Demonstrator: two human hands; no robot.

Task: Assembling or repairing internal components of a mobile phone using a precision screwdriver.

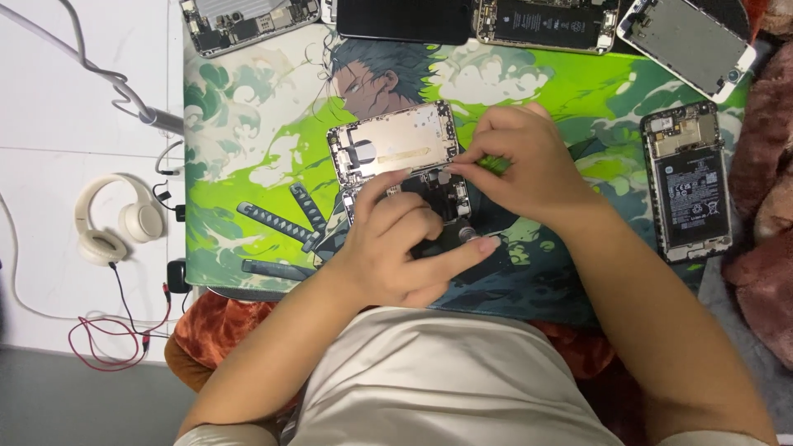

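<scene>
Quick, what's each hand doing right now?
Left hand: closed around a screwdriver over the opened phone.
Right hand: fingertips pinched at the phone; contents cannot be told.

Left hand [405, 248]: palm down, fingers curled inward, index finger stretched forward, thumb pointing to the right.
Right hand [524, 169]: bent at the wrist, fingertips [462, 161] pinched together and pointing to the left.
Forearms: both bare, coming from the bottom edge and meeting toward the middle.
Distance between hands: very close, almost touching.
</scene>
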